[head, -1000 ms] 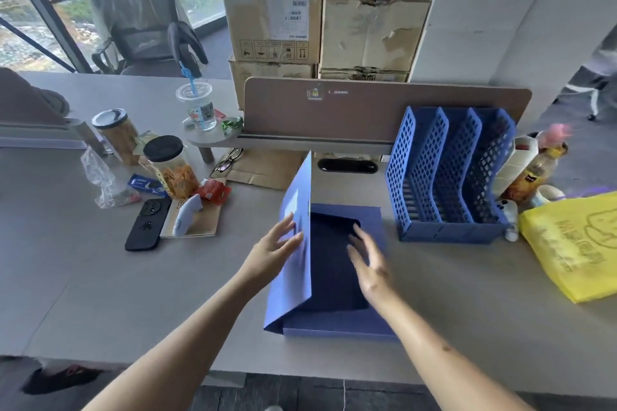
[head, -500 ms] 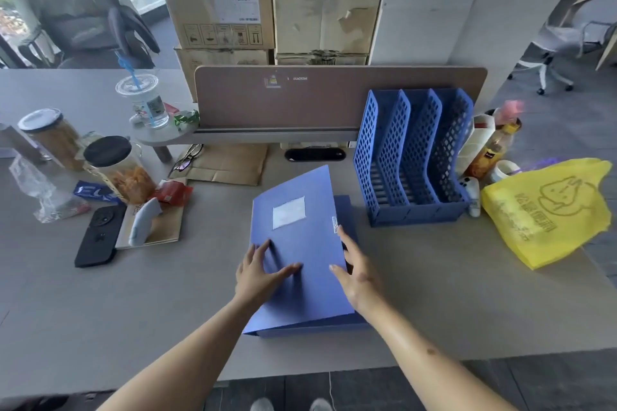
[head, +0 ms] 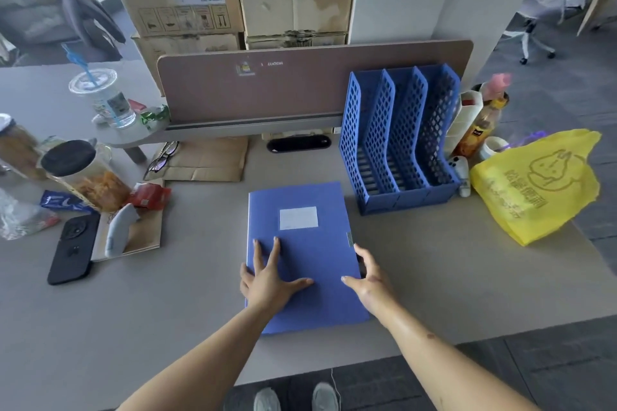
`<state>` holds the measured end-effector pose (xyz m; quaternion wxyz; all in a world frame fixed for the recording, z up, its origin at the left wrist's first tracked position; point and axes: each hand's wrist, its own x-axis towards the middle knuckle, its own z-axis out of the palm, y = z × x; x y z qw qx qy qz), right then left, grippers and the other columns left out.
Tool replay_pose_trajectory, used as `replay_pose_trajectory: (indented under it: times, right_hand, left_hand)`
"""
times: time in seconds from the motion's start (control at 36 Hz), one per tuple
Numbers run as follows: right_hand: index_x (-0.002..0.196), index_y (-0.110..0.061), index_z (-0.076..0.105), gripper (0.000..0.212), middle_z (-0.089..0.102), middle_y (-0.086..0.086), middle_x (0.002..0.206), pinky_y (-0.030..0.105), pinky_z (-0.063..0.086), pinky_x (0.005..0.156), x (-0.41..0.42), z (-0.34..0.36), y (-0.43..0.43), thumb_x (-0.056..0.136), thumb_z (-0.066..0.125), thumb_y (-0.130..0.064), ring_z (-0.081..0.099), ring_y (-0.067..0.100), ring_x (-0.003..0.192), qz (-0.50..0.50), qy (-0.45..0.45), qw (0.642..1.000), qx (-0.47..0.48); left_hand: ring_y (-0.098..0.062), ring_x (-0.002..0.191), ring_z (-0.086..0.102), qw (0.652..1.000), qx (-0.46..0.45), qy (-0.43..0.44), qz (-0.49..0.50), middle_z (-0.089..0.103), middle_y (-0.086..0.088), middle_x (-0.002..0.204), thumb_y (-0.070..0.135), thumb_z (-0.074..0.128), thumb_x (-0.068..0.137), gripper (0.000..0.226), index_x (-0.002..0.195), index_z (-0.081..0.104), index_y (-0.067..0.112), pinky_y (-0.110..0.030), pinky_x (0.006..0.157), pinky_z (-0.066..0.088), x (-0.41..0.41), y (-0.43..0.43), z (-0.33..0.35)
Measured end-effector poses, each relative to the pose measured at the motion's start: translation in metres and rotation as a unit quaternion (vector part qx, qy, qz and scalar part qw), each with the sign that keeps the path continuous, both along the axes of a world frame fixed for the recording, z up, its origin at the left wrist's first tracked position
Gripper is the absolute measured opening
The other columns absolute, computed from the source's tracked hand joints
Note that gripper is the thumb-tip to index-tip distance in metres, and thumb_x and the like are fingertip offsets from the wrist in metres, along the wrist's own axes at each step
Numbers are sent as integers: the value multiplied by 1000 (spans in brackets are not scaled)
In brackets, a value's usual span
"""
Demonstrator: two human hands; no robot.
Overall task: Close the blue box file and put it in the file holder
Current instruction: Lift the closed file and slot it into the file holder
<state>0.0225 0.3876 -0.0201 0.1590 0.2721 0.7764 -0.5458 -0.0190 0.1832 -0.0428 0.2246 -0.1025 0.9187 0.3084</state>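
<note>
The blue box file (head: 314, 243) lies flat and closed on the grey desk in front of me, with a white label on its lid. My left hand (head: 268, 277) rests palm-down on the lid near its left edge, fingers spread. My right hand (head: 370, 280) is at the file's right edge beside the clasp, thumb on the lid and fingers curled over the side. The blue mesh file holder (head: 400, 140) with three upright slots stands just beyond the file to the right, and nothing is in its slots.
A yellow plastic bag (head: 541, 183), bottles and a cup sit right of the holder. Left of the file lie a black phone (head: 71, 247), a notebook, snack jars (head: 83, 173) and wrappers. A brown divider panel (head: 300, 87) and cardboard boxes stand behind. The desk edge runs just below the file.
The lid, upright a second ago, has come down flat onto the box. My left hand pressed it shut; my right hand moved from inside the box to its right edge.
</note>
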Motion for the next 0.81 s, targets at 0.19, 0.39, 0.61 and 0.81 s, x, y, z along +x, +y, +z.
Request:
replay_pose_trajectory:
  times: [0.19,0.39,0.61,0.81]
  right_hand:
    - [145,-20,37,67,50,-5,123,15,41,69,-4,-13,0,87,64,-3,48,10,99,-31,-8,999,-35]
    - [146,-31,32,71,44,2,148,27,47,82,-11,-17,1,87,66,-11,58,13,100,-30,-21,999,-5]
    - [150,-47,15,66,41,-5,151,33,54,77,-20,-24,-1,94,49,-40,62,23,104,80,-37,985,145]
    - [152,-39,7,62,58,5,133,37,51,73,-16,-30,2,97,30,-54,65,31,101,180,-23,935,306]
  left_hand:
    - [-40,147,-5,999,-38,5,-7,-23,13,162,73,71,62,115,150,1,52,-48,118,9,1,11,-8]
    - [-42,146,-9,997,-71,7,-17,-26,12,161,73,69,66,112,150,-2,52,-51,118,7,3,16,-14]
    - [-44,146,-9,995,-94,4,-33,-28,10,161,75,66,67,112,150,-5,51,-53,117,10,1,16,-14]
    - [-45,144,0,992,-113,-4,-53,-28,7,161,77,65,65,114,150,-6,50,-53,113,20,-3,16,-11]
